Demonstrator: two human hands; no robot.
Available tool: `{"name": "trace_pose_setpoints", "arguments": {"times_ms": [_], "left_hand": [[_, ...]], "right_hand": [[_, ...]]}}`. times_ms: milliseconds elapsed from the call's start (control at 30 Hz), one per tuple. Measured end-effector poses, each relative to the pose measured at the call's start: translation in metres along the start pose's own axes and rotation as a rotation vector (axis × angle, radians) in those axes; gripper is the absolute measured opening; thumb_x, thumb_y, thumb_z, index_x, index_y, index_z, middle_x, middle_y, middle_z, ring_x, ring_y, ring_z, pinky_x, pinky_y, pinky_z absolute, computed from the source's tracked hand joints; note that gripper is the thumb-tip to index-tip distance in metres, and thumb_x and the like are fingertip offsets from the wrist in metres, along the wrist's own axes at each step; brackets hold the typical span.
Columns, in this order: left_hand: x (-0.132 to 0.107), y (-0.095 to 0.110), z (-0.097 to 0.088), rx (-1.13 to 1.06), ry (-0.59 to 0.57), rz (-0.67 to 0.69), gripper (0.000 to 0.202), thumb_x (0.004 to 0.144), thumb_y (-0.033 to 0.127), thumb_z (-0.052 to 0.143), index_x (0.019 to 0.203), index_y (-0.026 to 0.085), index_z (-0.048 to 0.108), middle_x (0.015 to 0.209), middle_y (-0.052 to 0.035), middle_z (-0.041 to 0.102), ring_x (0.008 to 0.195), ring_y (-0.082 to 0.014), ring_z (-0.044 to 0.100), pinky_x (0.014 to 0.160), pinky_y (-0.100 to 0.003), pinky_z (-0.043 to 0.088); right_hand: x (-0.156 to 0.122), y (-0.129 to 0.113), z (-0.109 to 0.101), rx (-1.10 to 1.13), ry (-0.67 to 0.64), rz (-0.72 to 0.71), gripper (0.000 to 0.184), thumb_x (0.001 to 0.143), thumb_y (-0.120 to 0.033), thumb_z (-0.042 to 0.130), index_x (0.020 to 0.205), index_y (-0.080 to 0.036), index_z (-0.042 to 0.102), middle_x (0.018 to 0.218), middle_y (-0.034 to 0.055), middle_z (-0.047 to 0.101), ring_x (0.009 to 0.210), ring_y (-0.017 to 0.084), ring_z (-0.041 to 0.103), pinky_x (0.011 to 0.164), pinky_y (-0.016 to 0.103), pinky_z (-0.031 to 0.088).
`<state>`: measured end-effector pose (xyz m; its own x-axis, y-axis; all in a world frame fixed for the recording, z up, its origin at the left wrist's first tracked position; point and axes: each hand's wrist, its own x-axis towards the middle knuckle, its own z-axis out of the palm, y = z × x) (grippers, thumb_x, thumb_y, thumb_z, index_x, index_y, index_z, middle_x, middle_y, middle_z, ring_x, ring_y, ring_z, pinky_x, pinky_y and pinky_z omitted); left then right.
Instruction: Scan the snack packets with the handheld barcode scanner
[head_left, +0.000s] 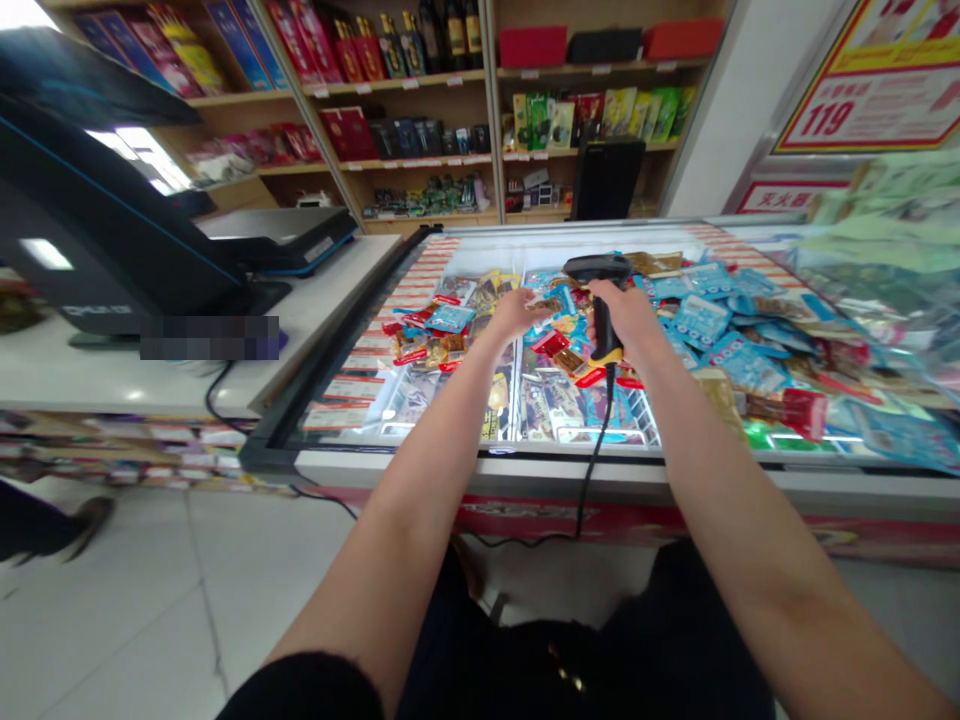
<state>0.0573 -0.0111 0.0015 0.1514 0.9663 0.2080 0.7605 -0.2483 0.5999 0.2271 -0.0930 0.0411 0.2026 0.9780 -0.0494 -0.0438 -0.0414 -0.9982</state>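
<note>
My right hand (624, 318) is wrapped round the grip of a black and yellow barcode scanner (598, 268), whose head points left. A black cord (600, 440) hangs from its handle over the front edge of the glass-topped freezer (540, 466). My left hand (513, 314) is closed on a small snack packet (551, 302), left of the scanner. Blue snack packets (703, 318) lie heaped on the glass to the right of my right hand. A smaller pile of red and blue packets (450, 318) lies left of my left hand.
At left, a counter (322, 310) bears a dark scale with a screen (142, 220). Shelves (405, 85) with boxes and bottles stand behind the freezer. Clear bags (885, 250) rise at the right. Another person's foot (86, 525) is on the floor at left.
</note>
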Motion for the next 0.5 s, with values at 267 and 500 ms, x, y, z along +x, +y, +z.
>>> {"name": "trace_pose_setpoints", "arguments": {"times_ms": [267, 500], "left_hand": [[0.005, -0.028, -0.022, -0.579, 0.091, -0.309, 0.040, 0.074, 0.036, 0.076, 0.106, 0.014, 0.069, 0.081, -0.0050, 0.071, 0.080, -0.0207, 0.070, 0.075, -0.033, 0.056], [0.000, -0.029, -0.034, -0.665, 0.116, -0.407, 0.035, 0.075, 0.037, 0.077, 0.102, 0.016, 0.069, 0.088, -0.0050, 0.073, 0.093, -0.0203, 0.070, 0.077, -0.029, 0.056]], "right_hand": [[-0.015, 0.004, 0.012, -0.115, -0.234, -0.046, 0.028, 0.082, -0.034, 0.061, 0.059, -0.021, 0.052, 0.044, 0.0023, 0.055, 0.032, 0.014, 0.050, 0.032, 0.025, 0.042], [-0.024, 0.005, 0.016, -0.216, -0.358, -0.077, 0.032, 0.083, -0.031, 0.060, 0.055, -0.020, 0.052, 0.041, 0.0037, 0.055, 0.030, 0.013, 0.050, 0.031, 0.022, 0.041]]}}
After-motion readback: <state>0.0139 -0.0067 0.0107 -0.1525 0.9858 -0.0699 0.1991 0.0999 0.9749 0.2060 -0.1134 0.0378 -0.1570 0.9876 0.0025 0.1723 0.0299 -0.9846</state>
